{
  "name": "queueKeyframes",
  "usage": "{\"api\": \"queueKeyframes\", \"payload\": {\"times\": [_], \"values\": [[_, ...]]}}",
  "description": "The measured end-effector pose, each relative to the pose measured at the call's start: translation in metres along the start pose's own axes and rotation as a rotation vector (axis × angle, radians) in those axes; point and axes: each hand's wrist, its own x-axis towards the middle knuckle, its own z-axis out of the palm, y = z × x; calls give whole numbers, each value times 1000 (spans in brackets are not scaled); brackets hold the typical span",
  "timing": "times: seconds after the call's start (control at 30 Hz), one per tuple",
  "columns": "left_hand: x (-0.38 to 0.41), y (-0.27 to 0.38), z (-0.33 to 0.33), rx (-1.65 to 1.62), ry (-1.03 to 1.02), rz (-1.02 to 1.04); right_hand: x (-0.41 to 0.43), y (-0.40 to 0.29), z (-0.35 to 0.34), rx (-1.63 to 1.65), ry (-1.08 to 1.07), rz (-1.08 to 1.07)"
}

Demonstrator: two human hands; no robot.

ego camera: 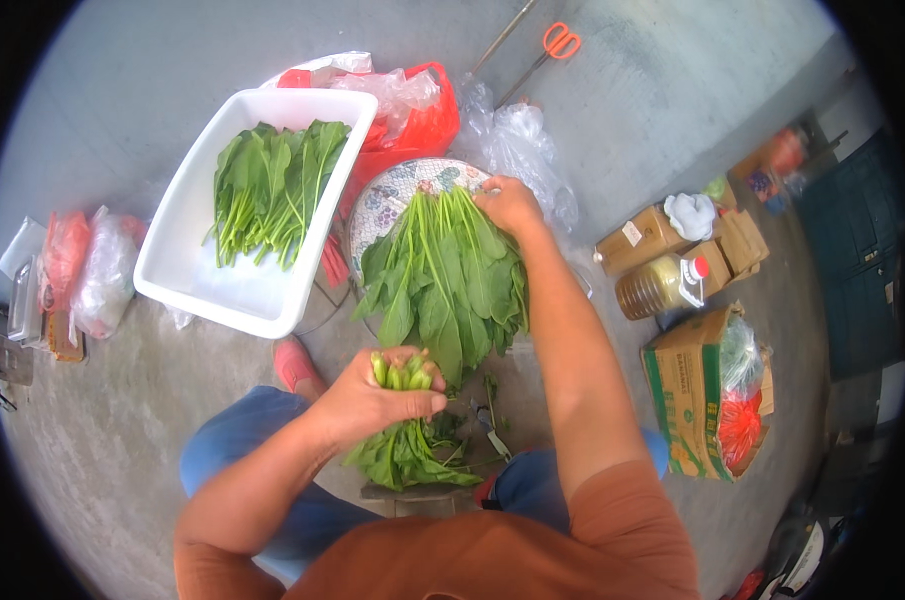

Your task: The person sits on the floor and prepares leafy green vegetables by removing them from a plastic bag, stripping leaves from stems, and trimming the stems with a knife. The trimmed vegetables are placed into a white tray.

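Observation:
My left hand is closed around a bunch of leafy greens, stem ends up and leaves hanging below the fist. A larger pile of the greens lies on a round stool with a patterned cover, its stems towards the far edge. My right hand is at that pile's upper right; its fingertips are at the stem ends, and whether they grip any cannot be told. More greens lie in a white plastic tub at the upper left. A knife is on the floor below the pile.
Behind the stool are a red plastic bag, clear plastic bags and orange-handled scissors or tongs. At right stand an oil jug and a cardboard box holding bags. More filled bags are at far left.

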Motion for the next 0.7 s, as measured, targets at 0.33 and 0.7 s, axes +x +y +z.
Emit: {"api": "queueKeyframes", "payload": {"times": [0.33, 0.7], "values": [[-4, 6, -2, -52, 1, -32, -3, 23, -35, 855, -242, 191], [2, 3, 7, -26, -23, -43, -5, -10, -15, 25, -56, -84]]}}
